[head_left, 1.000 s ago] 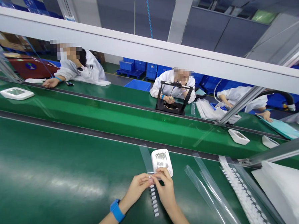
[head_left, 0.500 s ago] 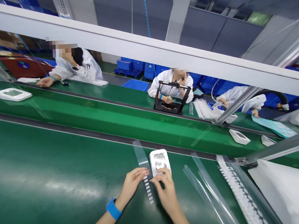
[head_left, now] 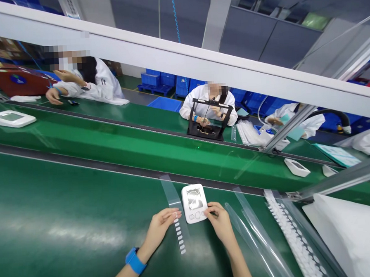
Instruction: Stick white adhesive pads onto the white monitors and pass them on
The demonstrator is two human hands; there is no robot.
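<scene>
A white device (head_left: 194, 201) with a shiny screen and round buttons below it lies face up on the green table. Left of it is a clear strip (head_left: 170, 191) with a column of small white oval stickers (head_left: 179, 234) on its lower part. My left hand (head_left: 163, 223) pinches the strip at the topmost stickers, fingertips closed. At the device's lower right edge, my right hand (head_left: 219, 221) has thumb and fingers closed on its corner, beside the right-hand button. Whether a sticker is under those fingertips is too small to tell.
Several clear strips (head_left: 254, 230) and a strip of white stickers (head_left: 294, 236) lie to the right, near white sheets (head_left: 347, 229). Past the dark rail runs a green conveyor (head_left: 126, 145) carrying white devices (head_left: 12, 118). Co-workers (head_left: 208, 100) sit across it, behind a metal post (head_left: 291, 128).
My right hand has moved from above the strip and the device's lower front to its lower right edge, uncovering the buttons. My left hand stays on the strip.
</scene>
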